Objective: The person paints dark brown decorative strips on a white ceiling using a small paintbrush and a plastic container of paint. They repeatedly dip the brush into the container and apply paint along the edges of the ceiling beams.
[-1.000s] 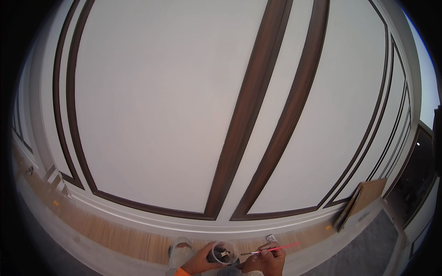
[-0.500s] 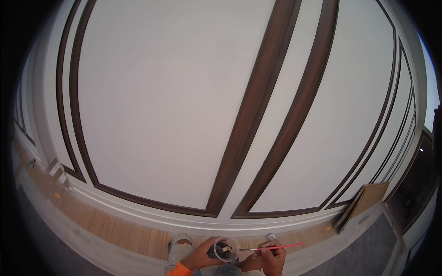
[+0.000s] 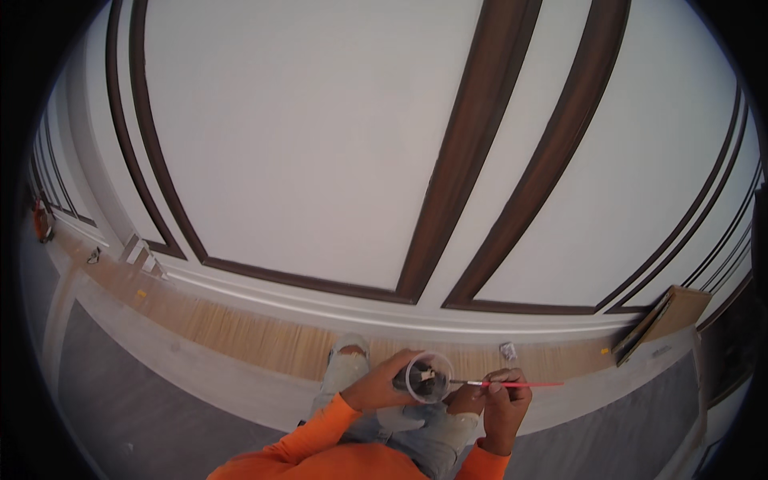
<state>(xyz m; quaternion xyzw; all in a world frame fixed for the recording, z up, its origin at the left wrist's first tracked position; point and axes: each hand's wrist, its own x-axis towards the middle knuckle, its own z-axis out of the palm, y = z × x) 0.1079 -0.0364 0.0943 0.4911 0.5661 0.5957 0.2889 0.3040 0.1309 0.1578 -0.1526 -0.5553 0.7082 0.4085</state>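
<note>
My left hand (image 3: 386, 382) is wrapped round a clear plastic cup (image 3: 442, 392) with dark paint (image 3: 426, 386) in its bottom. In my right hand (image 3: 506, 398) I pinch a thin paintbrush (image 3: 538, 384) with a red handle. The brush lies nearly level, its bristle end pointing left at the cup's right rim. Whether the tip is inside the cup or just beside it I cannot tell. Both hands are in front of my knees, below a white wall (image 3: 304, 152) with dark brown wooden mouldings (image 3: 472, 152).
Wood-strip flooring (image 3: 240, 328) runs along the white baseboard. A small crumpled packet (image 3: 508, 352) lies on it right of my hands. Brown boards (image 3: 668, 320) lean at the far right. Grey floor covering (image 3: 160, 392) spreads behind; an orange object (image 3: 40, 220) stands far left.
The view has tilted down, so my hands, cup and brush sit higher in the picture and more of my orange sleeves and legs shows. My grip on cup and brush is unchanged.
</note>
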